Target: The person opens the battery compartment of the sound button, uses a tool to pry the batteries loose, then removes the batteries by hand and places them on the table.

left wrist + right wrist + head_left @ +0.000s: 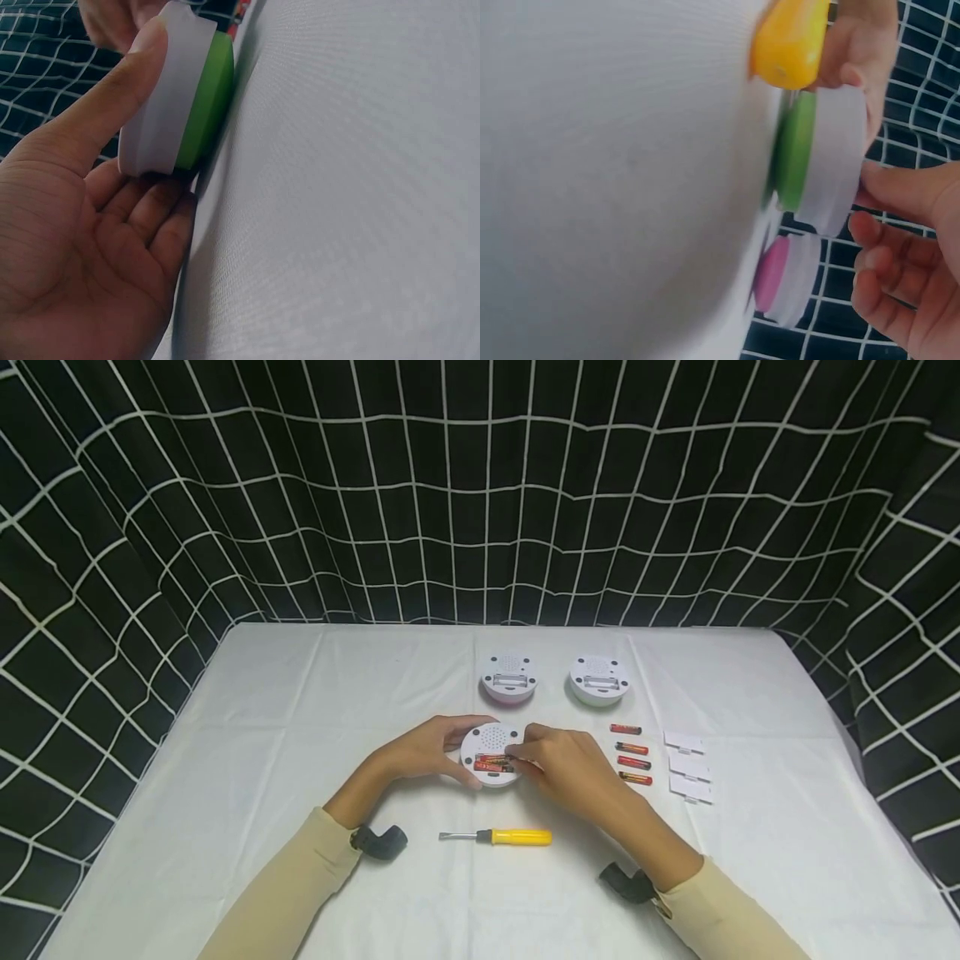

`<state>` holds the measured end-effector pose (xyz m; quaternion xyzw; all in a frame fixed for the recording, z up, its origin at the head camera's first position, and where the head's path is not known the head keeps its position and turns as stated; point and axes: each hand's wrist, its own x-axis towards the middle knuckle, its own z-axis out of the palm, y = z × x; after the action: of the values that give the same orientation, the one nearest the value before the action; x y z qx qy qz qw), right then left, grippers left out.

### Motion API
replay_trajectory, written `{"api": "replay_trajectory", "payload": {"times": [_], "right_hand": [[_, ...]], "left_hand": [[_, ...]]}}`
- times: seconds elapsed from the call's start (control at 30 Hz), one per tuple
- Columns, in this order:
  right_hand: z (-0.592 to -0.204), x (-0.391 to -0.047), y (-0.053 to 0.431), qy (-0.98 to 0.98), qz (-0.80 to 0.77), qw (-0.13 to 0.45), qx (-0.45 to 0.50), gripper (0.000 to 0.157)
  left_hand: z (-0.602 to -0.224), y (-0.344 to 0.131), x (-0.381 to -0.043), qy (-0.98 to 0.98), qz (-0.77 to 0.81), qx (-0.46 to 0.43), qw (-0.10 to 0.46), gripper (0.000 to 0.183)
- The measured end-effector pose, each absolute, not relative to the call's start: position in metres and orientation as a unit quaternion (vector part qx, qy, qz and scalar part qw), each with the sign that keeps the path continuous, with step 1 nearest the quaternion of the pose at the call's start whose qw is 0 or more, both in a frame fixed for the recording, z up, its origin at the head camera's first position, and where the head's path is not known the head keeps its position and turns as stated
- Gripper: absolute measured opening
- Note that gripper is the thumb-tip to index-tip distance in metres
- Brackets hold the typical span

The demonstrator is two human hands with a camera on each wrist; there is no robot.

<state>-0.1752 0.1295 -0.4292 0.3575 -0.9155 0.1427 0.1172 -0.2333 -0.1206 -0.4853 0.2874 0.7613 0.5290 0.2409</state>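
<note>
My left hand (425, 748) grips a round white device (492, 734) with a green underside, its thumb on the near rim and its fingers around the far side. The device lies with its speaker holes and battery compartment facing up. Red AAA-size batteries (489, 767) lie at the compartment. My right hand (568, 767) is over its right end, thumb and forefinger pinching a battery there; the fingertips partly hide that end. In the right wrist view, the other fingers (877, 259) curl beside the white rim.
Two similar devices stand behind, one pink-bottomed (510, 679), one pale (598, 682), their compartments facing up. To the right, several red batteries (634, 762) lie in a column beside white covers (688, 766). A yellow-handled screwdriver (521, 837) lies in front on the white cloth (337, 893).
</note>
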Motion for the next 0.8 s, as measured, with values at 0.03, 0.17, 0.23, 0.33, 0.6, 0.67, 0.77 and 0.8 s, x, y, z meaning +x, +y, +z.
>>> {"api": "replay_trajectory", "payload": {"times": [0.03, 0.17, 0.23, 0.33, 0.6, 0.67, 0.77, 0.8], "right_hand": [[-0.4305, -0.1757, 0.1295, -0.916, 0.142, 0.118, 0.357, 0.015], [-0.4343, -0.1765, 0.1293, -0.915, 0.14, 0.126, 0.358, 0.013], [-0.4351, -0.1764, 0.1292, -0.912, 0.141, 0.131, 0.361, 0.013], [-0.4356, -0.1761, 0.1286, -0.91, 0.142, 0.136, 0.364, 0.013], [-0.4346, -0.175, 0.1264, -0.912, 0.139, 0.139, 0.361, 0.013], [-0.434, -0.1746, 0.1257, -0.912, 0.135, 0.141, 0.361, 0.012], [-0.4331, -0.1737, 0.1249, -0.914, 0.124, 0.144, 0.36, 0.01], [-0.4329, -0.1735, 0.1247, -0.914, 0.12, 0.144, 0.359, 0.009]], "left_hand": [[-0.4856, -0.1204, -0.2334, 0.76, 0.53, 0.287, 0.242, 0.094], [-0.4864, -0.1202, -0.2338, 0.758, 0.534, 0.285, 0.244, 0.094], [-0.4859, -0.1204, -0.2335, 0.757, 0.535, 0.285, 0.244, 0.094], [-0.4853, -0.1205, -0.2332, 0.757, 0.535, 0.285, 0.243, 0.094], [-0.4851, -0.1201, -0.2329, 0.761, 0.532, 0.279, 0.243, 0.095], [-0.4849, -0.12, -0.2327, 0.761, 0.532, 0.279, 0.243, 0.095], [-0.4844, -0.1198, -0.2328, 0.761, 0.532, 0.282, 0.243, 0.095], [-0.4841, -0.1198, -0.2327, 0.761, 0.532, 0.282, 0.243, 0.094]]}}
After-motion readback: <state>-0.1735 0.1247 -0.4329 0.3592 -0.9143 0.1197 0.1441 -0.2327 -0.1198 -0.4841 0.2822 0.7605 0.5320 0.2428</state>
